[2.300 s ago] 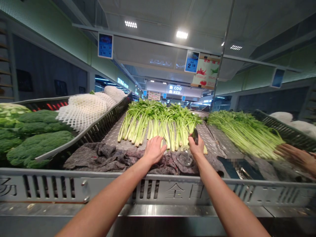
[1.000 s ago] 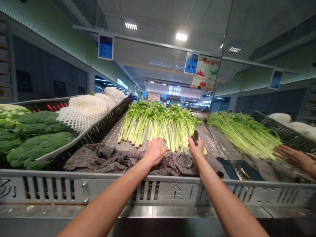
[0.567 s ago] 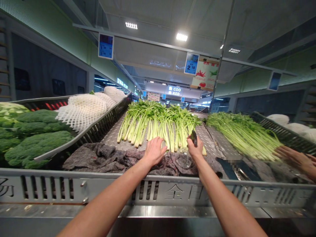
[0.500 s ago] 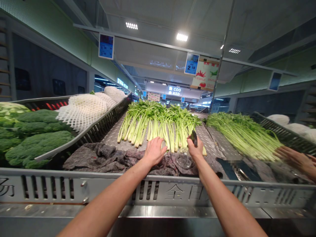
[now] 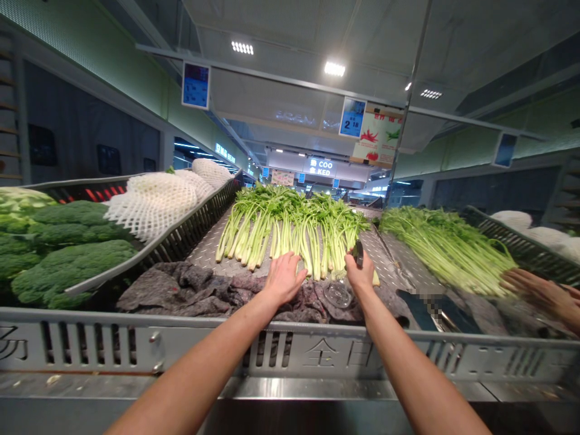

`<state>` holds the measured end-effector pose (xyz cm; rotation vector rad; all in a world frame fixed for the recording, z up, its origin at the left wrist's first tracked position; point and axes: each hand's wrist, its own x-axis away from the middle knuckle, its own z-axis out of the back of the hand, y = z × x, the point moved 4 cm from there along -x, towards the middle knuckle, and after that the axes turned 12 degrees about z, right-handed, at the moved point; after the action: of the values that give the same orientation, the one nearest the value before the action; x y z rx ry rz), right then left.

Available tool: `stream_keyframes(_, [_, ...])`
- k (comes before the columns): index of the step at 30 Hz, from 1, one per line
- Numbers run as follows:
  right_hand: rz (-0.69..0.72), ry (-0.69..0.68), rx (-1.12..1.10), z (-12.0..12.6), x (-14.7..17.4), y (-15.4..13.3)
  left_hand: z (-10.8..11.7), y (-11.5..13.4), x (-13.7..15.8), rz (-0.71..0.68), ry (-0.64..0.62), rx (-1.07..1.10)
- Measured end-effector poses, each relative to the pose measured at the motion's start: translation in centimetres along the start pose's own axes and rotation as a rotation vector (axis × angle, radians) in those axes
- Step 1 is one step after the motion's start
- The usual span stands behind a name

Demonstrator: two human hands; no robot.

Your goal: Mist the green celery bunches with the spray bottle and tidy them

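Note:
Stalks of green celery (image 5: 281, 235) lie side by side on a textured metal shelf, leaves away from me and cut ends toward me. My left hand (image 5: 284, 278) is open, palm down, fingers at the lower ends of the middle stalks. Closed around a spray bottle (image 5: 338, 295) is my right hand (image 5: 361, 270), just in front of the right-hand stalks. The bottle's clear body shows below the hand and its dark spray head stands above the fingers. A crumpled dark grey cloth (image 5: 190, 293) spreads beneath both hands along the front.
A grey slatted rail (image 5: 203, 347) runs along the front. On the left, a black crate (image 5: 174, 248) holds broccoli (image 5: 72, 272) and produce in white foam nets (image 5: 156, 199). A mirror panel (image 5: 435, 223) at right reflects the celery and a hand. Price signs (image 5: 352, 118) hang overhead.
Both hands stay in nearly the same places, the right hand having shifted very slightly with the spray bottle. The celery has not moved.

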<state>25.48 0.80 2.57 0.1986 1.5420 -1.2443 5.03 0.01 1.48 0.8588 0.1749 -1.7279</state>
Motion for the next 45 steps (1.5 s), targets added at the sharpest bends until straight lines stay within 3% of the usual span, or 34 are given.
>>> stream_keyframes(27, [0.011, 0.025, -0.032, 0.0, 0.0, 0.2, 0.0, 0.0, -0.1, 0.016, -0.001, 0.004])
stream_keyframes(37, [0.083, -0.095, -0.134, -0.4, 0.2, -0.9, 0.1, 0.2, 0.1, 0.006, -0.066, 0.031])
stream_keyframes(45, [0.057, -0.029, -0.106, -0.1, 0.1, -0.7, 0.1, 0.2, 0.2, -0.009, -0.066, 0.028])
